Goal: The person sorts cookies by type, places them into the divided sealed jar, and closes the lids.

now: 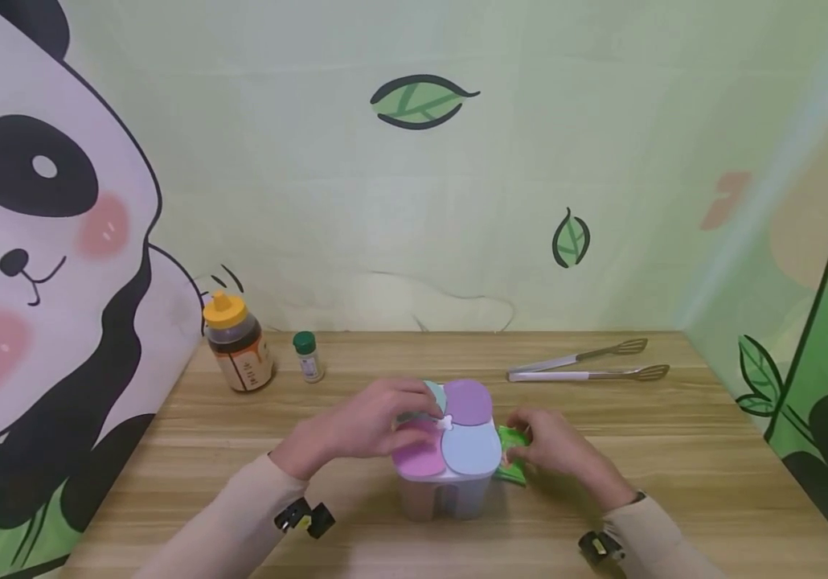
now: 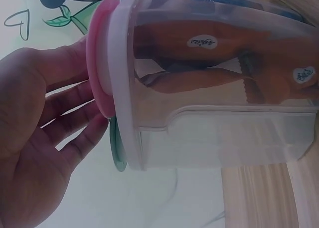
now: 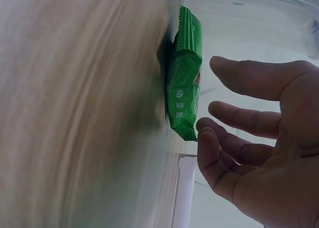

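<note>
A clear storage box (image 1: 450,494) stands upright with a white-rimmed top and four rounded lids: pink (image 1: 414,457), blue (image 1: 472,449), purple (image 1: 468,402) and green (image 2: 117,145). My left hand (image 1: 378,418) reaches over the top, its fingers touching the pink lid's edge; the hand partly hides the green lid in the head view. Inside the box, brown wrapped packets (image 2: 199,41) show through the wall. To the right of the box lies a green snack packet (image 3: 184,83). My right hand (image 1: 555,442) is beside that packet, fingers spread and loosely bent, with nothing gripped.
At the back left stand a brown squeeze bottle (image 1: 243,358) with a yellow cap and a small green-capped shaker (image 1: 309,358). Metal tongs (image 1: 580,368) lie spread at the back right. Behind the wooden table (image 1: 298,482) hangs a panda-print backdrop (image 1: 313,201).
</note>
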{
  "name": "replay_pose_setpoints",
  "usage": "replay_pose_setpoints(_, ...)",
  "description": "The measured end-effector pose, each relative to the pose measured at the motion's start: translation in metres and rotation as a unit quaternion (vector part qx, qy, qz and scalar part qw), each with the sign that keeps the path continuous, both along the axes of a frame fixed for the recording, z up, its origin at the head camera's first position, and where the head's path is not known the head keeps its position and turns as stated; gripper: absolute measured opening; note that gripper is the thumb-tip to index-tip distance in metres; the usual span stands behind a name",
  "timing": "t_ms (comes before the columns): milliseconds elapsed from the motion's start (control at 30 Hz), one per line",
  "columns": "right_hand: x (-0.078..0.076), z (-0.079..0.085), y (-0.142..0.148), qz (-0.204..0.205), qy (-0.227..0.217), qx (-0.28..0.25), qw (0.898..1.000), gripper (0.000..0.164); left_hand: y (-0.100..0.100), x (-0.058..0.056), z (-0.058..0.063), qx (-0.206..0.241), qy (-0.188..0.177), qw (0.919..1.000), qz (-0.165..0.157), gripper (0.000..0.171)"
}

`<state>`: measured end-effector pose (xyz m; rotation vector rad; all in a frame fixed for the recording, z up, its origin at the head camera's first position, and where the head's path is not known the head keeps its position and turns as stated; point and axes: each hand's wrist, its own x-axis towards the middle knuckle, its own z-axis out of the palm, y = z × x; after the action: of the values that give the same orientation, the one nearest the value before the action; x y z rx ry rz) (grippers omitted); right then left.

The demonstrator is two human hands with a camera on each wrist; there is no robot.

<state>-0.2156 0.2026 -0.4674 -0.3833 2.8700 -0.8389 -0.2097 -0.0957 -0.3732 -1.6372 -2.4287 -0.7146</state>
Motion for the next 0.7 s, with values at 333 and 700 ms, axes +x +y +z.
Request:
replay_pose_setpoints(333,0.0,-0.004,0.001,0.034,0.028,0.023,0.999,0.048,0.017,-0.013,0.006,-0.046,-0.017,0.9981,0.037,0.033)
replay_pose_setpoints(700,0.002,-0.001,-0.002,0.048,0.028,0.056,0.997,0.051,0.033,-0.022,0.011,-0.076,-0.035,0.9951,0.052,0.045)
